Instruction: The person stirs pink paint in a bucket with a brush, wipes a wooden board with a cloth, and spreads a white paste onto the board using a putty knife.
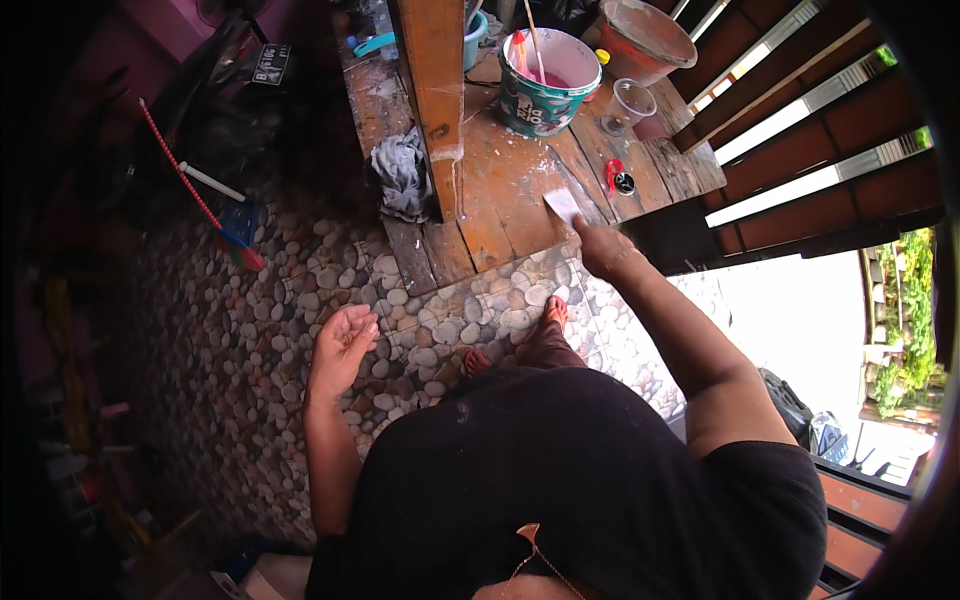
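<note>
Paint-flecked planks (500,235) spread ahead of the right hand (603,250), which is clamped on a scraper (562,204), its pale blade just beyond the fingers and over the wood (whether touching, I cannot tell). Farther ahead stand a bucket (540,112) and a cup (628,108); left of it lies a rag (402,178). The left hand (346,340) hangs loosely half-curled above the pebbled floor (420,330).

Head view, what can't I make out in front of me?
All in the head view:
Flat tool: handle hidden by the right hand; too small to tell blade from bristles.
Stick in the teal bucket: top cut off by the upper edge.
Blue basin: partly hidden by the wooden post.
Dark vehicle: outline lost in shadow.
</note>
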Demonstrator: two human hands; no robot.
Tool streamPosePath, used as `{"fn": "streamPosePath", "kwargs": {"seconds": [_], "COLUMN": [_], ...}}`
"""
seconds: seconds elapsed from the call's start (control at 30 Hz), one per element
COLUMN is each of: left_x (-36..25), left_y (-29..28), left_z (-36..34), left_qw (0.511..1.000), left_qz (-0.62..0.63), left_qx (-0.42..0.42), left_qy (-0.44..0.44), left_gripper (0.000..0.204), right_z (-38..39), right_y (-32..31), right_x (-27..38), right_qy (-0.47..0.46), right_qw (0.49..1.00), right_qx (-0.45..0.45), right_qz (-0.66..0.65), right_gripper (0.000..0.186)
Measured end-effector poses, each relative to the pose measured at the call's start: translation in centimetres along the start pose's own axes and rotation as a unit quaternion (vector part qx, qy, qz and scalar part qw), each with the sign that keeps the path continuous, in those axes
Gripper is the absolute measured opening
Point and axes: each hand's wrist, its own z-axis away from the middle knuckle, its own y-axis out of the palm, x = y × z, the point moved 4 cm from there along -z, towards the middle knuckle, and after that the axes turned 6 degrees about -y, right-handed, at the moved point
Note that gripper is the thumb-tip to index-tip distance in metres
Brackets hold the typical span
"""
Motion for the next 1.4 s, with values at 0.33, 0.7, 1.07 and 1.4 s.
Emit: {"fn": "streamPosePath", "kwargs": {"seconds": [0.33,0.7,1.07,1.4], "left_x": [0.0,-4.2,-8.4,-4.9], "left_y": [1.5,1.6,4.7,5.5], "left_z": [-1.1,-9.9,-18.7,-23.3], "left_qw": [1.000,0.966,0.862,0.897], "left_qz": [0.005,-0.151,-0.406,-0.380], "left_qx": [0.005,-0.183,-0.201,-0.131], "left_qy": [-0.024,0.101,0.228,0.182], "left_gripper": [0.032,0.029,0.047,0.057], "right_z": [-1.7,-8.6,-7.7,0.5], "right_y": [-0.7,-3.9,-8.3,-8.4], "right_x": [0.7,-2.2,-3.5,-4.7], "right_qy": [-0.038,-0.026,-0.164,-0.142], "right_qw": [0.998,0.995,0.986,0.945], "right_qx": [-0.036,-0.101,-0.017,0.286], "right_qz": [-0.034,0.007,0.000,0.075], "right_gripper": [0.042,0.027,0.028,0.042]}}
